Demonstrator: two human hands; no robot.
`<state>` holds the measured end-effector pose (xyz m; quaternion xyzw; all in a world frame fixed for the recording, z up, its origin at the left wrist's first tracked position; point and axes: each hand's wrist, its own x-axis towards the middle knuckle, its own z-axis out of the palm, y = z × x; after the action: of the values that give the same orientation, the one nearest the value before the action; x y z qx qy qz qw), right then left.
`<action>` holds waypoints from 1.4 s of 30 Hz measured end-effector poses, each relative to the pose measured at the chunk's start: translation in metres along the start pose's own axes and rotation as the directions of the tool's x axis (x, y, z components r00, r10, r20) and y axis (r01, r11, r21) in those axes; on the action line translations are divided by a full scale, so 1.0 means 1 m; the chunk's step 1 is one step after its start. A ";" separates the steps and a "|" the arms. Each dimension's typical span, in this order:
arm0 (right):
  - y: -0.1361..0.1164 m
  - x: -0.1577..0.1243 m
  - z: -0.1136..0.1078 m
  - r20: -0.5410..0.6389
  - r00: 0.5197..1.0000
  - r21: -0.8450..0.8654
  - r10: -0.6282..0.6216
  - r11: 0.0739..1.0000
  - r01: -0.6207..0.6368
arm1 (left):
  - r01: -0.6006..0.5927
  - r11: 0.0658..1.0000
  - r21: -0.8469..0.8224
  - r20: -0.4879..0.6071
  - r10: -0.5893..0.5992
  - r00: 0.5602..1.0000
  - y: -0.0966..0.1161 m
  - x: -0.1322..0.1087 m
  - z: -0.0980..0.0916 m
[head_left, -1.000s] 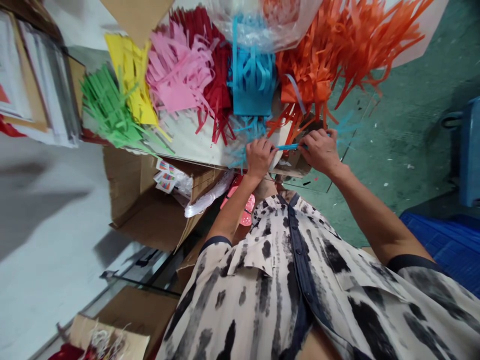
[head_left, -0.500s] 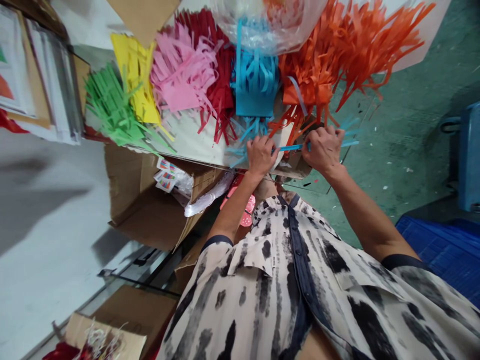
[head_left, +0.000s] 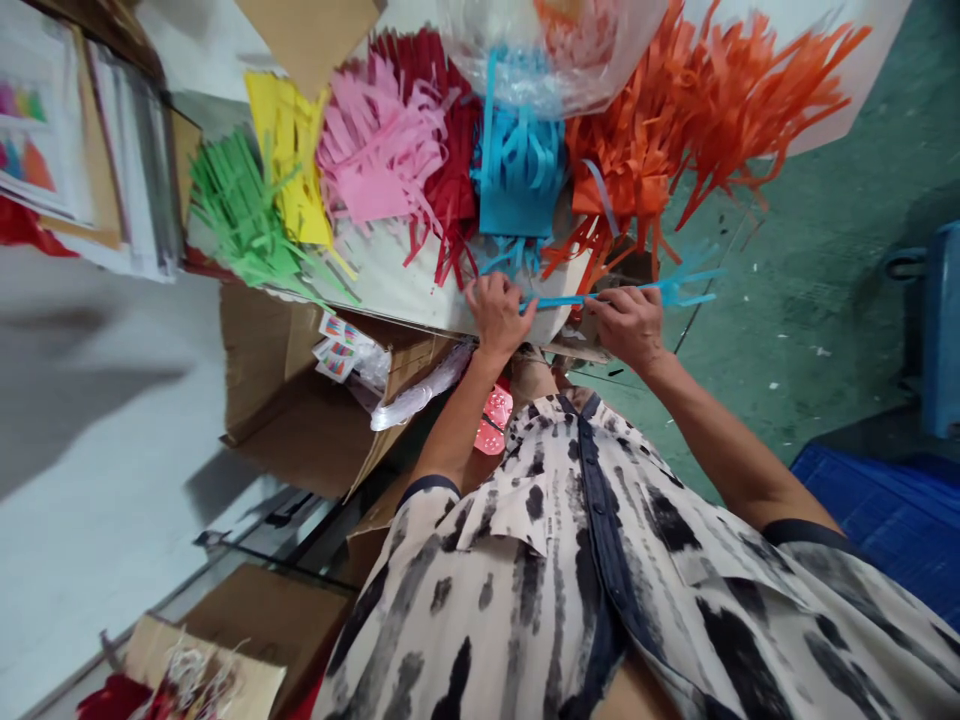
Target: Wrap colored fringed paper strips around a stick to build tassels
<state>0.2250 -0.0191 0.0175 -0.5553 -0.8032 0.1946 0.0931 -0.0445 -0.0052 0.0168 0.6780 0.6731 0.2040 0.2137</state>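
A narrow blue paper tassel [head_left: 562,301] is stretched between my two hands, its loose strips fanning out to the right. My left hand [head_left: 497,312] is closed on its left end at the table's front edge. My right hand [head_left: 628,322] pinches it further along, with the fringe passing beyond the knuckles. Just above lies a stack of fringed blue paper [head_left: 517,195]. Beside that stack is fringed orange paper [head_left: 622,195] on the right and dark red paper [head_left: 454,195] on the left.
Pink [head_left: 379,150], yellow [head_left: 296,170] and green fringed paper [head_left: 244,215] lie leftward on the white table [head_left: 397,285]. A clear plastic bag [head_left: 555,60] covers part of the back. Below stands an open cardboard box [head_left: 277,400]. Blue bins [head_left: 885,510] are at right.
My right hand has slid left along the blue tassel, nearer my left hand, so more fringe shows at its right. My left hand has shifted slightly left.
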 end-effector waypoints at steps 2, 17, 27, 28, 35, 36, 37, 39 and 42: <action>0.001 0.002 -0.001 -0.006 1.000 0.004 -0.012 1.000 0.012 | 0.004 1.000 0.021 -0.007 -0.004 1.000 0.006 -0.004 -0.004; 0.025 -0.005 -0.010 -0.011 1.000 -0.014 -0.001 1.000 0.001 | -0.399 0.917 -0.025 0.280 0.390 0.878 0.017 -0.014 0.024; 0.013 0.022 0.000 0.067 0.996 -0.084 -0.057 0.994 0.063 | -0.364 0.929 0.070 0.352 0.319 0.880 0.038 0.014 0.030; 0.015 0.023 0.001 0.062 0.996 -0.085 -0.063 0.994 0.069 | -0.356 0.933 0.059 0.347 0.315 0.884 0.037 0.015 0.030; 0.016 0.019 0.006 0.033 0.999 -0.129 0.037 0.991 -0.032 | -0.287 0.957 -0.046 0.241 0.290 0.926 0.028 0.010 0.039; 0.016 0.019 0.005 0.037 0.998 -0.131 0.058 0.990 -0.052 | -0.282 0.957 -0.069 0.221 0.290 0.931 0.025 0.009 0.041; 0.015 0.019 0.005 0.044 0.996 -0.132 0.076 0.989 -0.070 | -0.277 0.957 -0.090 0.203 0.290 0.935 0.023 0.008 0.042; 0.015 0.021 0.003 0.069 0.993 -0.135 0.100 0.987 -0.090 | -0.259 0.959 -0.116 0.176 0.277 0.945 0.019 0.008 0.044; 0.012 0.028 -0.003 0.118 0.987 -0.154 0.107 0.984 -0.088 | -0.215 0.972 -0.101 0.152 0.228 0.962 0.017 0.009 0.043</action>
<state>0.2264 0.0110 0.0131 -0.5862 -0.7914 0.1732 -0.0090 -0.0060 0.0029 -0.0094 0.7539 0.5642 0.1983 0.2718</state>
